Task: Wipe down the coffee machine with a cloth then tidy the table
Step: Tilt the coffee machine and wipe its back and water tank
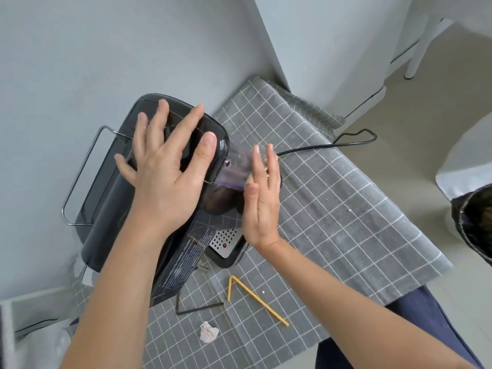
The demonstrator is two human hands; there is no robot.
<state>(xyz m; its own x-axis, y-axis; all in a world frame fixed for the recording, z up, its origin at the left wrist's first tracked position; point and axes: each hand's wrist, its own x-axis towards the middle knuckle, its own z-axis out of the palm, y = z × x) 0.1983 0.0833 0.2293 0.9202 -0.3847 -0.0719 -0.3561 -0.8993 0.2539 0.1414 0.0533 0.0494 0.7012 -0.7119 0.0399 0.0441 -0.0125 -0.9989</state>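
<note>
Left hand (pixel 165 169) flat, fingers spread, on top of coffee machine (pixel 106 209) at table's (pixel 346 209) left edge. Right hand (pixel 262 198) open against machine's right side, pale cloth (pixel 251 178) seemingly pressed beneath fingers; right hand nearer. Straws (pixel 255 296), paper wad (pixel 209 332) near front.

- The left hand (pixel 165 166) covers much of the top of the coffee machine (pixel 117 198).
- A bit of something pale pokes out behind the right hand (pixel 262 201); can't tell if it's a cloth.
- The clear part by the right hand is blurry.
- Writing on the machine's side is too small to read.
- A black thing (pixel 476 222) at the right edge is cut off.
- The cable (pixel 346 141) goes off the table edge.
</note>
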